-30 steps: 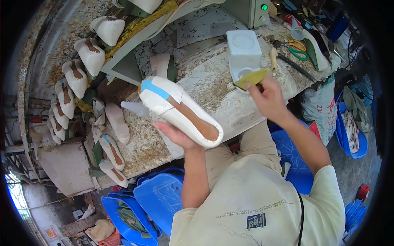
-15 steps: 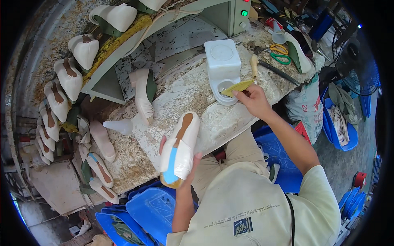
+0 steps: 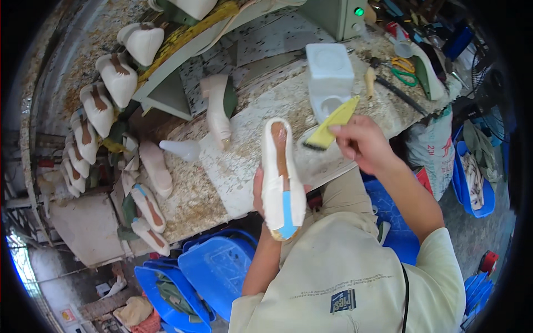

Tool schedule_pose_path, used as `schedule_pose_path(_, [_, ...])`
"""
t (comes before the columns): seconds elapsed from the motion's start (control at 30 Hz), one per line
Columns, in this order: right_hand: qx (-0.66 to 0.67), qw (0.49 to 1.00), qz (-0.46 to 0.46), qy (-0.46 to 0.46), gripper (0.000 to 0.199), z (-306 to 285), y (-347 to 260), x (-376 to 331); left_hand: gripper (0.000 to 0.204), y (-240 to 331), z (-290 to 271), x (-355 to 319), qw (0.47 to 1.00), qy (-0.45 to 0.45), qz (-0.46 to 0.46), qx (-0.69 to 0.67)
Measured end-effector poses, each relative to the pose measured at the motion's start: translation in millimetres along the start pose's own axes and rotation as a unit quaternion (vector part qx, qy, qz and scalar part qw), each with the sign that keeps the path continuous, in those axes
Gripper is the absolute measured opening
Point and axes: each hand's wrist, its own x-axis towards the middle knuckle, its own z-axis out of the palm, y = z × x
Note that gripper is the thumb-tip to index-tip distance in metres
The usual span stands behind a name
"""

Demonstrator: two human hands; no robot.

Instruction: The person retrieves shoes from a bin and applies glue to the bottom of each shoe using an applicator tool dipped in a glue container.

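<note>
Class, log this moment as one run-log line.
left hand: holds white shoe sole-up | right hand: holds yellow brush | white tub behind

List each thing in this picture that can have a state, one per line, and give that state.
Shoe: held sole up in left hand.
Brush: gripped in right hand, bristles toward shoe.
White tub: open, on bench.
Lamp: lit green.

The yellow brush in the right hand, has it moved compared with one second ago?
Yes. The yellow brush has come off the white container, down toward the shoe.
</note>
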Motion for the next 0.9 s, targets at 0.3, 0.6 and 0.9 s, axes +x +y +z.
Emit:
schedule_pose_path(0.3, [-0.406,0.774,-0.473,-0.112,0.030,52,22,-69,0.059,34,-11,42,0.701,0.024,-0.517,-0.491])
schedule_pose_path(0.6, [-0.306,0.867,-0.393,-0.040,0.015,74,-7,-52,0.067,41,-30,45,0.649,-0.075,-0.442,-0.614])
schedule_pose_path(0.9, [-0.351,0.802,-0.475,-0.093,0.017,61,-11,-66,0.071,54,-27,37,0.450,0.074,-0.495,-0.740])
